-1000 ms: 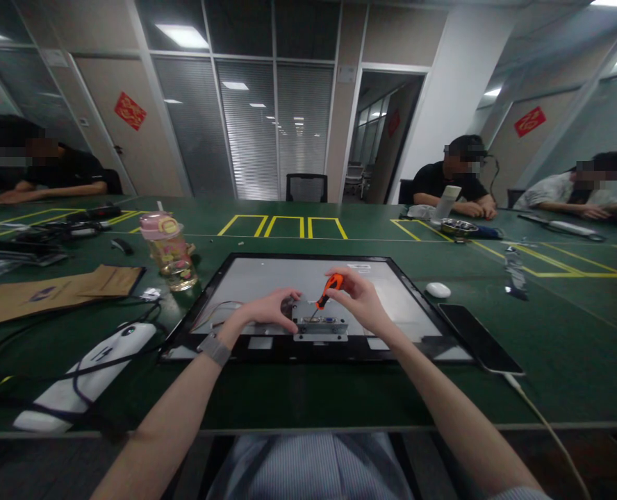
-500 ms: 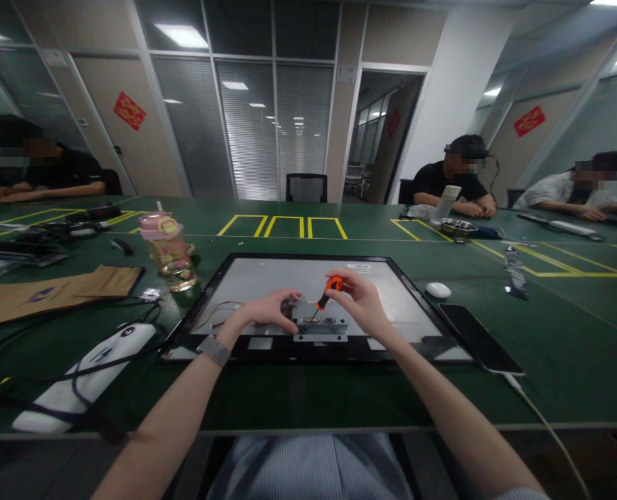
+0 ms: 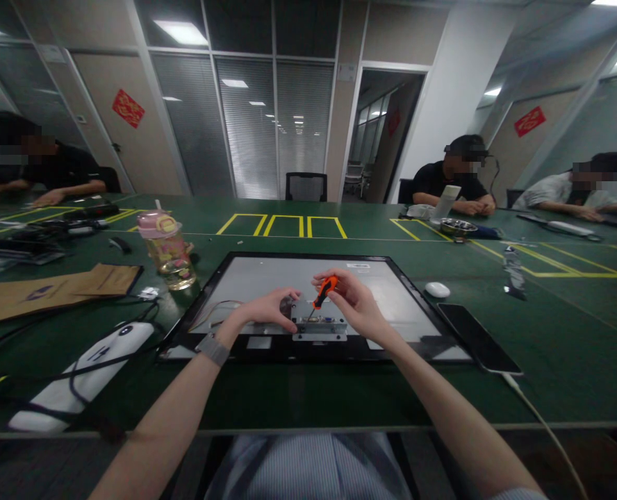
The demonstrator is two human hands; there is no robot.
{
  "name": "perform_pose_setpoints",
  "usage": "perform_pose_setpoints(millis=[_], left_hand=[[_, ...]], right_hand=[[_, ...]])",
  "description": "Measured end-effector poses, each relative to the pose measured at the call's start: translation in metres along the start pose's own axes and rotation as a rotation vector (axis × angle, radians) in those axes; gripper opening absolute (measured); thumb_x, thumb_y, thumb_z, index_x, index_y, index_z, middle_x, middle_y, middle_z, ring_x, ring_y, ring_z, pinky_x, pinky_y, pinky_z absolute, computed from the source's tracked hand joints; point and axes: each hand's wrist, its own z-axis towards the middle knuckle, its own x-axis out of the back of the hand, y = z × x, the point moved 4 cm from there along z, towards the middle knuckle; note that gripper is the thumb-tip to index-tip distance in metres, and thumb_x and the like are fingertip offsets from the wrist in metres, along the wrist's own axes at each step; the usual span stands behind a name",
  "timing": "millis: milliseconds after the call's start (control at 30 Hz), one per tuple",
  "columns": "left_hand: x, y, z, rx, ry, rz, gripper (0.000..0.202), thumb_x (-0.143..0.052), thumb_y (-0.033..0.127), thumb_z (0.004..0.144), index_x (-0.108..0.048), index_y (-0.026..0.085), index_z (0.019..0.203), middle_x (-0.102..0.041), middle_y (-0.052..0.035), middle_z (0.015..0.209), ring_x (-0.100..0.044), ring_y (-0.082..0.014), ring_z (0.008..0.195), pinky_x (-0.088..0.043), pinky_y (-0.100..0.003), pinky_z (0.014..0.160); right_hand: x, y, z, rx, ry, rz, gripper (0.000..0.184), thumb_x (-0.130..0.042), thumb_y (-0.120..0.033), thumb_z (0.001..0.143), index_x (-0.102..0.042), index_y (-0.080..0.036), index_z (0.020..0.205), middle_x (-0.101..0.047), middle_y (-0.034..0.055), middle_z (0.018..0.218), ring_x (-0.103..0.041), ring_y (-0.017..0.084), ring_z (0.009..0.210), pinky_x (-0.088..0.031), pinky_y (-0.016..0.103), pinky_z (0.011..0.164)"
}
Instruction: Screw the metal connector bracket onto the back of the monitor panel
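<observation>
A flat display panel (image 3: pixel 225 278) with a black frame lies on the table in front of me, its pale back facing up. Near its front edge sits a silver metal bracket (image 3: pixel 319 336) with what look like connector ports. My left hand (image 3: pixel 271 309) is curled around the bracket's left end, thumb in front and fingers behind. In my right hand (image 3: pixel 353 298) is an orange and black screwdriver (image 3: pixel 325 292), gripped by the handle. Its shaft slants down to the left, with the tip at the bracket; exactly what the tip touches is too small to make out.
Left of the panel are a drink bottle (image 3: pixel 165 250), a brown paper bag (image 3: pixel 63 292) and a white power strip (image 3: pixel 87 378) with black cables. To the right lie a white earphone case (image 3: pixel 437 289) and a phone (image 3: pixel 478 338) on a cable. Other people sit across the table.
The screwdriver and my right fingers have shifted slightly left, and the tip now sits further left on the bracket. My left hand has stayed in place.
</observation>
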Motion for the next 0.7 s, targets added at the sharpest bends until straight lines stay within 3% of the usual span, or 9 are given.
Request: perform_pose_setpoints(millis=[133, 333, 467, 700], left_hand=[[-0.0008, -0.0024, 0.0011, -0.024, -0.001, -0.009, 0.064, -0.083, 0.036, 0.053, -0.05, 0.023, 0.106, -0.043, -0.0079, 0.136, -0.04, -0.0292, 0.126, -0.031, -0.043, 0.106], [-0.0008, -0.0067, 0.0027, -0.017, -0.019, 0.006, 0.067, -0.083, 0.041, 0.052, -0.05, 0.024, 0.108, -0.042, -0.0082, 0.138, -0.039, -0.0299, 0.127, -0.03, -0.045, 0.105], [-0.0006, -0.0077, 0.003, -0.007, -0.009, 0.006, 0.069, -0.083, 0.042, 0.051, -0.05, 0.023, 0.108, -0.042, -0.0089, 0.138, -0.039, -0.0304, 0.127, -0.03, -0.045, 0.106], [-0.0003, -0.0057, 0.0009, 0.009, 0.003, 0.003, 0.07, -0.082, 0.042, 0.051, -0.05, 0.024, 0.11, -0.042, -0.0075, 0.137, -0.038, -0.0309, 0.127, -0.031, -0.045, 0.105]], right_hand=[[0.0006, -0.0002, 0.0006, -0.014, -0.02, -0.009, 0.027, -0.052, -0.024, 0.089, -0.05, -0.025, 0.116, -0.059, 0.0084, 0.114, -0.058, 0.02, 0.11, -0.049, 0.041, 0.095], [0.0088, 0.0022, 0.0018, 0.024, 0.141, -0.259, 0.024, -0.063, -0.025, 0.082, -0.061, -0.025, 0.106, -0.062, 0.0057, 0.099, -0.062, 0.017, 0.086, -0.055, 0.036, 0.081], [0.0051, 0.0036, 0.0009, 0.025, 0.087, -0.164, 0.037, -0.054, -0.02, 0.087, -0.049, -0.026, 0.124, -0.062, 0.0082, 0.114, -0.064, 0.02, 0.099, -0.052, 0.04, 0.09], [-0.0001, -0.0004, -0.0002, 0.004, -0.006, -0.085, 0.032, -0.045, -0.019, 0.092, -0.046, -0.025, 0.123, -0.055, 0.0099, 0.124, -0.059, 0.021, 0.112, -0.05, 0.04, 0.094]])
